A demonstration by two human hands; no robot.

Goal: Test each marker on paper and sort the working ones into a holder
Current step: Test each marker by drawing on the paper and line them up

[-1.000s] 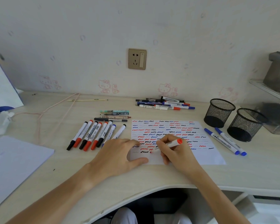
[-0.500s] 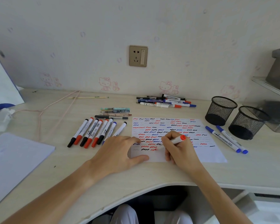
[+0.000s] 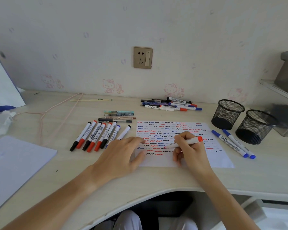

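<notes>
Pale wood desk [image 3: 156, 180] against a wall with faint cartoon-cat stickers and a socket [image 3: 143, 57]. Test paper [image 3: 219, 156] lies flat at centre, covered in rows of red, blue and black squiggles. Right hand [image 3: 189, 150] pinches a red marker [image 3: 188, 142], uncapped tip down on the paper near the lower squiggle rows; fingers hide the mid barrel. Left hand [image 3: 123, 153] lies flat, fingers relaxed, fingertips pressing the paper's left edge; it covers the lower ends of a couple of markers. Row of markers [image 3: 96, 136] left of the paper, red, black and blue caps. Loose pens [image 3: 118, 116] behind that row. Pile of markers [image 3: 171, 104] near the wall, overlapping, count unclear. Two blue markers [image 3: 233, 142] lie right of the paper, just beside two black mesh holders [image 3: 227, 113]; inside of the holders too dark to tell. White sheets [image 3: 15, 163] at left, cut off by frame. Right-edge shelf items blurred.
</notes>
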